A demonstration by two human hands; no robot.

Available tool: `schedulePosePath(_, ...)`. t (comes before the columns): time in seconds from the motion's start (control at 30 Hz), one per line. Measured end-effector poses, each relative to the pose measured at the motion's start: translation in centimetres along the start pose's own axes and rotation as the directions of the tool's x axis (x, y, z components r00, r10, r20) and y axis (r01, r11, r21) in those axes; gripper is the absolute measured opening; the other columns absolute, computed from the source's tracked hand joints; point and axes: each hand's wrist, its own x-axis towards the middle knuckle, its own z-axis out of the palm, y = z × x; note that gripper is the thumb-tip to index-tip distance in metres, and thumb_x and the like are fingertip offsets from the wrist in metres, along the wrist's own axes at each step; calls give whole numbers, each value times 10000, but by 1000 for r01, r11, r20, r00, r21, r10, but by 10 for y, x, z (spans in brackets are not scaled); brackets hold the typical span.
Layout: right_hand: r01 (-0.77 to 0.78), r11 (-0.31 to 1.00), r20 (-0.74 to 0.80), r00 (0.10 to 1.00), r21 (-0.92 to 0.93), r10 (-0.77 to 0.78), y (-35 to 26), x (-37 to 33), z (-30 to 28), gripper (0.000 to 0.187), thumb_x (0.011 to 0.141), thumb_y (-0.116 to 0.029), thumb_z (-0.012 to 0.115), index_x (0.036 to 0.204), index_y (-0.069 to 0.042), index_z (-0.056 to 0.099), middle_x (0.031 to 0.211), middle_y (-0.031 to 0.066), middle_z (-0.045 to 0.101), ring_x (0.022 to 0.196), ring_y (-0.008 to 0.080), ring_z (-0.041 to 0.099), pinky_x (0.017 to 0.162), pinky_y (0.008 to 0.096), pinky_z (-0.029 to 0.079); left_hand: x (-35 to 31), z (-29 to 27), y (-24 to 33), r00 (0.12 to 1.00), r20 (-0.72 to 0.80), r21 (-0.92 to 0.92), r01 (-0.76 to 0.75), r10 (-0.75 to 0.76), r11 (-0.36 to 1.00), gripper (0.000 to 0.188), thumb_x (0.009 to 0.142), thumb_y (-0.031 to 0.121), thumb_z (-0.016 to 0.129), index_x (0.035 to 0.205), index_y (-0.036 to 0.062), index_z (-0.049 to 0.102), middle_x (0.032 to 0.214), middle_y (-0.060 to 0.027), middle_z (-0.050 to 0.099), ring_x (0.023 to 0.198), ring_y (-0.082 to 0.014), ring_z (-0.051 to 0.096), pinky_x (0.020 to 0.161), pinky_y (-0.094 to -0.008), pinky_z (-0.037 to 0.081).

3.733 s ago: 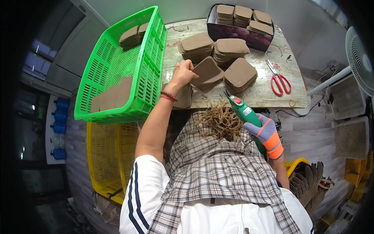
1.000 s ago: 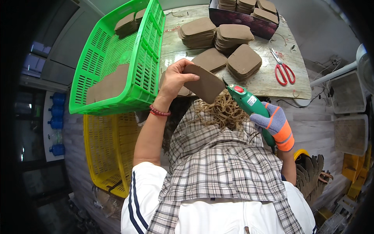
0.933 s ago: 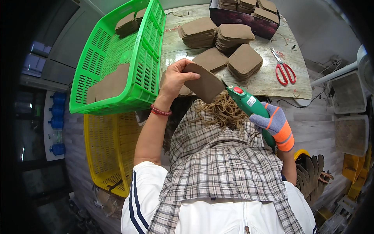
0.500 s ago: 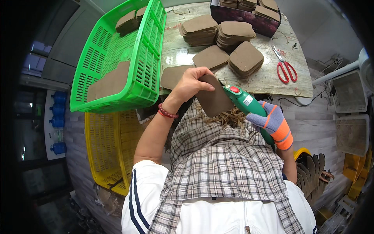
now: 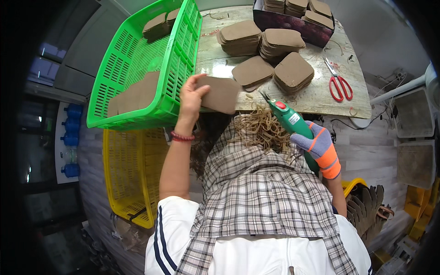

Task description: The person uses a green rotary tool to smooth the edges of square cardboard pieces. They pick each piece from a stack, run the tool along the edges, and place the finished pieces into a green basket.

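Note:
My bare left hand (image 5: 189,100), a red bead bracelet at its wrist, pinches a brown rounded-corner sheet (image 5: 221,95) between thumb and fingers at the table's front edge. The sheet's right side is smeared by motion. A grey and orange glove covers my right hand (image 5: 317,145), which is wrapped round green electric scissors (image 5: 293,120) with a red button. Their blades point up and left, apart from the sheet. A heap of thin brown trimmings (image 5: 266,130) lies on my checked apron (image 5: 270,192) below the blades.
Several stacks of brown sheets (image 5: 293,73) stand on the table (image 5: 339,103). Red-handled scissors (image 5: 341,88) lie at the right. A dark box (image 5: 293,25) of sheets is at the back. The green crate (image 5: 158,110) holding sheets borders my left; a yellow crate (image 5: 126,178) sits below.
My left hand has drawn the brown sheet leftward, away from the electric scissors. The trimmings on my apron are now uncovered. My right hand has stayed nearly in place.

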Motion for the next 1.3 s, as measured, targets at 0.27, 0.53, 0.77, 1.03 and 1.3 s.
schedulePosePath(0.27,7,1000,-101,995,-8,-7,19,3,-9,378,765,-193,744,1045,10,591,731,8,609,588,54,540,531,207,443,42,42,-36,818,306,927,-373,487,42,601,770,184,660,1309,18,450,1346,-203,406,1319,-373,280,1091,-495,220)
schedulePosePath(0.53,52,997,-133,989,-60,-59,32,3,-14,364,778,-178,733,1054,10,587,706,-3,588,552,51,515,498,206,422,82,94,-37,961,275,957,-277,43,81,632,678,372,752,1150,-5,564,1293,-175,478,1334,-380,270,1053,-567,195)
schedulePosePath(0.77,41,999,-134,990,-9,-42,34,5,-15,378,775,-182,736,1063,10,583,698,-4,583,544,53,510,491,205,418,65,98,-24,930,169,922,-266,327,281,375,607,211,806,794,52,523,921,-137,580,938,-315,527,803,-442,399)
schedulePosePath(1.03,48,997,-190,981,60,-36,17,3,-12,407,769,-225,754,1050,22,594,698,11,607,553,48,527,493,204,425,24,103,14,998,-36,-417,-56,45,907,231,812,-52,626,970,24,475,969,-81,606,867,-198,594,797,-337,507)
schedulePosePath(1.3,86,986,-232,971,144,-51,-1,1,-9,301,780,-219,743,925,4,603,607,-2,572,503,40,501,461,205,393,-8,156,5,999,37,-925,49,-38,377,465,824,-108,579,1247,29,444,1225,-104,538,1150,-253,513,1029,-405,420)
